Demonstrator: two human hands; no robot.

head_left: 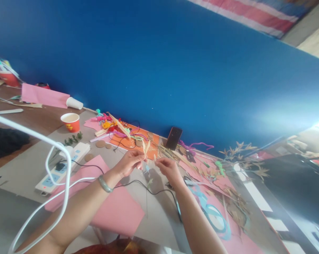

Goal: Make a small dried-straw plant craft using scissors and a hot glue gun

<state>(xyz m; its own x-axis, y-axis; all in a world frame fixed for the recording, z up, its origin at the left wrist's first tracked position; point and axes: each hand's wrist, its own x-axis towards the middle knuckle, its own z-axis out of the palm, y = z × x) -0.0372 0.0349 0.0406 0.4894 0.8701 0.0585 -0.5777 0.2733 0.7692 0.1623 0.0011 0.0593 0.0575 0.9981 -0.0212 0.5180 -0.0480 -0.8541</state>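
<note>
My left hand (130, 162) is pinched shut on a thin pale straw-like strip (145, 150) that sticks up from its fingertips. A green bangle (104, 183) sits on that wrist. Just to the right, my right hand (167, 168) is also pinched, its fingertips close to the same strip; what it holds is too small to make out. Both hands hover above a pink paper sheet (114, 208) and a thin black cable (154, 190) on the grey table.
A white power strip (62, 167) and thick white cable (56, 190) lie at left. A red paper cup (71, 122), a tipped white cup (74, 103), colourful pipe cleaners (106, 123), an orange sheet (133, 141), a black phone (174, 138) against the blue wall and dried leaves (244, 158) surround the hands.
</note>
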